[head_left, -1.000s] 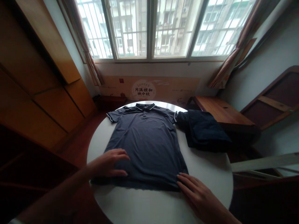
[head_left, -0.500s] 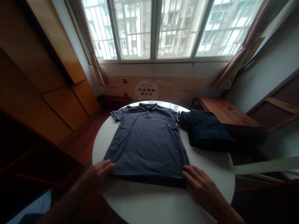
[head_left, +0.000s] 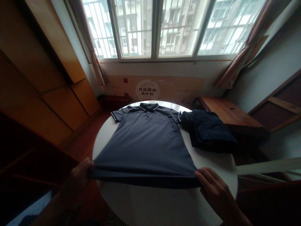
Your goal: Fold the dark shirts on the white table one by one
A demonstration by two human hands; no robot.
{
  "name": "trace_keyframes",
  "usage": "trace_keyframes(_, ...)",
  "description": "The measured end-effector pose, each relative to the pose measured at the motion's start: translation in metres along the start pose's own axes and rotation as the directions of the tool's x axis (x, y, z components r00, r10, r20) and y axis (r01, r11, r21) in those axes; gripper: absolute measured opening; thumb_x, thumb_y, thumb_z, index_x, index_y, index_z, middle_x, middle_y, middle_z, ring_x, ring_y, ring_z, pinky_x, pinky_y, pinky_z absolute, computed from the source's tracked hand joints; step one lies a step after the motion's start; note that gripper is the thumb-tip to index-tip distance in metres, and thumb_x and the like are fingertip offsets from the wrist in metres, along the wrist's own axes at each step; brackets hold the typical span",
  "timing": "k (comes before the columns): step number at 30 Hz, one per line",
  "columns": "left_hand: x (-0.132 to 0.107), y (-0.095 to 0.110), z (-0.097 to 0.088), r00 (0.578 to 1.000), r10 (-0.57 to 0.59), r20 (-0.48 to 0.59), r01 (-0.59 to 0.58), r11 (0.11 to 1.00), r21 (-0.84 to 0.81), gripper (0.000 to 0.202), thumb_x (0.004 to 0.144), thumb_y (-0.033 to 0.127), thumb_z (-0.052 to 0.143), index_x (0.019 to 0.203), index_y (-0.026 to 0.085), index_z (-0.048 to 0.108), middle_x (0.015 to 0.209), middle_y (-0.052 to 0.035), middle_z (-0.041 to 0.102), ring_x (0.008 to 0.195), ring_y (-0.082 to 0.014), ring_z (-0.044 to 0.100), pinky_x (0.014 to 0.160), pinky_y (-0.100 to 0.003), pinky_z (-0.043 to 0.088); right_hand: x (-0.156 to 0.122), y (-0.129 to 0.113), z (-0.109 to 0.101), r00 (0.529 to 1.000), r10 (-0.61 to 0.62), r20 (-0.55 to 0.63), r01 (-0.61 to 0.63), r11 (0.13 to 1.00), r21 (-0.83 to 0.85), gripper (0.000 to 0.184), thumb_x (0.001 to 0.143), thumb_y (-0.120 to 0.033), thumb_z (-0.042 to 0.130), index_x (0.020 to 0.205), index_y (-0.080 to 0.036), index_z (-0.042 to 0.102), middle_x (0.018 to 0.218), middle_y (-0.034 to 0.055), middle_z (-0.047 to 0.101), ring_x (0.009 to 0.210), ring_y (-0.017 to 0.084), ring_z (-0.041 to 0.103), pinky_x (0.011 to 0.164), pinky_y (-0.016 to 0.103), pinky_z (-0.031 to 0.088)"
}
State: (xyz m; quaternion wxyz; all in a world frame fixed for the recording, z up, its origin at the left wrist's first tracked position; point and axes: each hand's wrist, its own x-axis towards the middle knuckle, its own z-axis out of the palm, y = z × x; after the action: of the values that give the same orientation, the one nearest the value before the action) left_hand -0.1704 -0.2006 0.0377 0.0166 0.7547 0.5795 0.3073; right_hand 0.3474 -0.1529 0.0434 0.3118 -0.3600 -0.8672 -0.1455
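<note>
A dark grey polo shirt [head_left: 147,141] lies front side up on a round white table [head_left: 152,204], its black, white-edged collar at the far end. My left hand [head_left: 82,172] grips the hem's left corner, just beyond the table's left edge. At the opposite corner, my right hand [head_left: 211,185] pinches the hem above the tabletop. Between both hands the bottom of the shirt is pulled wide and taut. My left fingertips are dim and partly hidden.
Folded dark trousers [head_left: 209,130] rest on the table's right side, touching the shirt's right sleeve. A wooden bench-like table [head_left: 230,111] stands behind at right. Orange-brown cabinets [head_left: 63,106] line the left, and a barred window [head_left: 155,29] is ahead.
My hands have moved apart, the left one farther outward, stretching the hem wider. Wrinkles across the shirt's front have smoothed out. The trousers stay in place.
</note>
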Motion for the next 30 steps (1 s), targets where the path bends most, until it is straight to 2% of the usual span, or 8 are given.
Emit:
trace_keyframes(6, -0.016, -0.01, 0.011, 0.985, -0.089, 0.148, 0.109, 0.986, -0.13, 0.02, 0.084, 0.017, 0.043, 0.067, 0.022, 0.051, 0.066, 0.0012, 0.048, 0.058, -0.0137, 0.049, 0.056, -0.022, 0.042, -0.026, 0.003, 0.008, 0.997, 0.039, 0.07, -0.044, 0.997, 0.069, 0.037, 0.074, 0.009, 0.038, 0.09, -0.018, 0.057, 0.081, 0.0061, 0.06, 0.077, 0.02, 0.058, 0.069, 0.031, 0.05)
trace_keyframes(11, -0.02, -0.005, 0.004, 0.87, -0.169, 0.464, 0.272, 0.948, -0.165, 0.005, 0.078, 0.023, 0.056, 0.075, 0.022, 0.06, 0.073, 0.0, 0.057, 0.068, -0.0153, 0.054, 0.063, -0.023, 0.047, -0.032, 0.003, 0.007, 0.969, -0.021, 0.245, -0.034, 0.975, 0.218, 0.031, 0.071, 0.007, 0.036, 0.077, -0.021, 0.049, 0.07, 0.0029, 0.057, 0.063, 0.017, 0.055, 0.057, 0.027, 0.041)
trace_keyframes(14, -0.003, 0.001, -0.01, 0.821, -0.134, 0.555, 0.282, 0.94, -0.19, 0.02, 0.077, 0.032, 0.067, 0.094, 0.021, 0.065, 0.082, -0.0009, 0.064, 0.073, -0.016, 0.058, 0.065, -0.023, 0.049, -0.012, 0.007, 0.002, 0.959, -0.049, 0.279, -0.027, 0.965, 0.26, 0.027, 0.076, 0.004, 0.038, 0.072, -0.021, 0.045, 0.065, 0.0005, 0.052, 0.057, 0.014, 0.051, 0.053, 0.026, 0.035)
trace_keyframes(18, 0.068, -0.004, -0.007, 0.892, -0.09, 0.443, 0.189, 0.965, -0.184, 0.029, 0.087, 0.044, 0.062, 0.104, 0.02, 0.064, 0.081, -0.0005, 0.066, 0.073, -0.0153, 0.062, 0.071, -0.025, 0.051, 0.049, 0.008, 0.007, 0.958, -0.067, 0.278, -0.022, 0.953, 0.303, 0.026, 0.086, -0.001, 0.038, 0.07, -0.02, 0.047, 0.065, 0.0008, 0.051, 0.058, 0.014, 0.049, 0.055, 0.026, 0.034)
trace_keyframes(21, 0.145, -0.026, 0.02, 0.971, -0.207, 0.122, 0.212, 0.976, -0.036, 0.027, 0.089, 0.043, 0.055, 0.095, 0.019, 0.066, 0.083, -0.0034, 0.069, 0.079, -0.018, 0.065, 0.077, -0.027, 0.052, 0.112, -0.002, 0.035, 0.917, -0.129, 0.377, -0.018, 0.932, 0.362, 0.024, 0.086, -0.003, 0.04, 0.076, -0.018, 0.055, 0.073, 0.0036, 0.057, 0.066, 0.015, 0.055, 0.059, 0.025, 0.04)
trace_keyframes(23, 0.195, -0.047, 0.043, 0.927, -0.373, -0.032, 0.375, 0.924, 0.077, 0.023, 0.088, 0.033, 0.054, 0.097, 0.017, 0.068, 0.098, -0.0078, 0.072, 0.087, -0.019, 0.067, 0.082, -0.027, 0.051, 0.15, -0.012, 0.064, 0.874, -0.199, 0.443, -0.004, 0.909, 0.416, 0.024, 0.087, -0.005, 0.043, 0.09, -0.017, 0.063, 0.09, 0.0069, 0.064, 0.082, 0.016, 0.061, 0.071, 0.026, 0.046)
trace_keyframes(25, 0.235, -0.066, 0.065, 0.824, -0.561, -0.083, 0.567, 0.815, 0.12, 0.025, 0.089, 0.029, 0.053, 0.103, 0.016, 0.069, 0.11, -0.0101, 0.073, 0.097, -0.0208, 0.068, 0.087, -0.026, 0.05, 0.179, -0.021, 0.097, 0.831, -0.276, 0.484, 0.023, 0.885, 0.465, 0.025, 0.092, -0.013, 0.047, 0.107, -0.016, 0.067, 0.108, 0.0101, 0.067, 0.098, 0.019, 0.063, 0.088, 0.03, 0.049)
trace_keyframes(30, 0.288, -0.098, 0.097, 0.688, -0.717, -0.113, 0.725, 0.675, 0.135, 0.032, 0.087, 0.035, 0.057, 0.091, 0.006, 0.072, 0.091, -0.0211, 0.074, 0.096, -0.0321, 0.07, 0.076, -0.033, 0.055, 0.196, -0.031, 0.154, 0.759, -0.207, 0.618, -0.078, 0.913, 0.402, 0.048, 0.1, -0.046, 0.045, 0.145, -0.03, 0.049, 0.151, 0.0082, 0.047, 0.139, 0.03, 0.04, 0.114, 0.057, 0.028)
